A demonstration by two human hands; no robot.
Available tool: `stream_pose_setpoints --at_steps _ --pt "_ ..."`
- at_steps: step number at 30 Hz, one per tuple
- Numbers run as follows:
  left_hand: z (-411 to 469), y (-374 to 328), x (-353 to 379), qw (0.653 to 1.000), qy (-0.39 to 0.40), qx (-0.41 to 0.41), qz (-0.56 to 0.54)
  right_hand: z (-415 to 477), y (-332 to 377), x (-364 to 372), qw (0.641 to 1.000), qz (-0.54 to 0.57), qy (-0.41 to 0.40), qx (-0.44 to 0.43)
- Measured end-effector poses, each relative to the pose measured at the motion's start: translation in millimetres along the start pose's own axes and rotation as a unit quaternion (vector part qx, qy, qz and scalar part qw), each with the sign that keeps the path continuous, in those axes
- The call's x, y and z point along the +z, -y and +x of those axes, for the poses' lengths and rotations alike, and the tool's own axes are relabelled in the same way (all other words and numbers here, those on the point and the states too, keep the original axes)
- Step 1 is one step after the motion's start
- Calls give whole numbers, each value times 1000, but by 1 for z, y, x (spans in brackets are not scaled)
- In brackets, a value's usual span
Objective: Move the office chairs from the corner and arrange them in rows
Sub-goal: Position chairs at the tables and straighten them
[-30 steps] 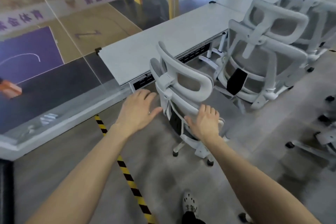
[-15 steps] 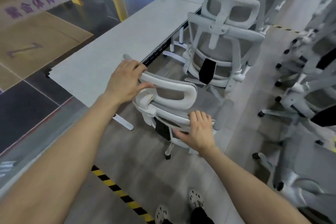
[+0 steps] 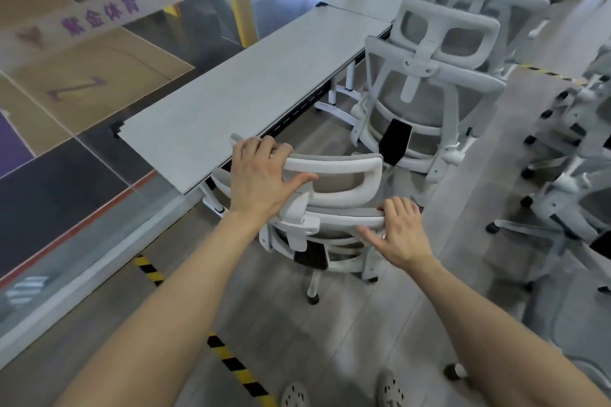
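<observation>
Left hand [image 3: 261,182] and right hand [image 3: 398,235] grip a white office chair [image 3: 344,218] from behind, beside a long desk [image 3: 238,99].
Left fingers curl over the headrest's [image 3: 347,163] left corner, thumb pressed along its underside. Right fingers hook over the backrest's [image 3: 337,217] top rail, thumb spread below. This chair sits dead centre, its back toward the viewer, just beside the desk's near end at 11 o'clock. At 1 o'clock a matching chair [image 3: 429,92] stands against the same desk. At 3 o'clock, more chairs [image 3: 568,175] cluster together. Striped floor tape [image 3: 231,360] runs at 7 o'clock.
</observation>
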State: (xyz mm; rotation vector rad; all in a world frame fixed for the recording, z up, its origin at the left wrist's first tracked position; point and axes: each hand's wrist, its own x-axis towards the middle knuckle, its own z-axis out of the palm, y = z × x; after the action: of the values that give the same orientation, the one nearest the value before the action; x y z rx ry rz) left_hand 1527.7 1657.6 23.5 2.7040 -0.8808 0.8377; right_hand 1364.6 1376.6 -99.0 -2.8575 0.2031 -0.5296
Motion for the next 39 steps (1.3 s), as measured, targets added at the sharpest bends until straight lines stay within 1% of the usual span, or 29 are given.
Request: stream_pose_setpoints --at_steps 3,6,8,9,11,12,13,15,18,23,27,30,35,39 --pt "-5 -15 3 998 -7 -46 39 19 -15 -2 1000 6 8 -24" --pt "-7 -33 3 993 -13 -88 75 40 -32 -4 998 -1 44 -52" --pt "-5 -45 2 988 1 -118 97 53 -39 -6 994 0 57 -95" --pt "-3 -50 2 986 10 -128 103 57 -40 -6 991 16 44 -129" --pt "3 -59 2 987 28 -125 94 62 -35 -6 981 56 14 -188" --pt "5 -61 1 989 38 -117 78 66 -30 -6 976 71 12 -207" --pt "6 -59 0 991 48 -112 57 71 -25 -6 971 83 15 -222" --pt "4 -47 -5 989 76 -127 17 85 -19 -4 964 97 36 -246" --pt "-5 -23 -13 982 92 -164 17 109 -23 2 958 82 72 -266" --pt "-5 -15 -7 978 58 -201 11 152 -31 8 943 49 73 -321" --pt "-5 -28 15 966 -30 -256 1 180 -31 12 929 56 105 -351" --pt "-8 -30 27 965 -92 -246 6 196 -30 15 922 57 123 -362" --pt "-5 -28 31 968 -108 -227 13 212 -30 14 900 103 90 -413" --pt "0 -34 31 968 -114 -219 51 214 -43 27 885 97 103 -443"
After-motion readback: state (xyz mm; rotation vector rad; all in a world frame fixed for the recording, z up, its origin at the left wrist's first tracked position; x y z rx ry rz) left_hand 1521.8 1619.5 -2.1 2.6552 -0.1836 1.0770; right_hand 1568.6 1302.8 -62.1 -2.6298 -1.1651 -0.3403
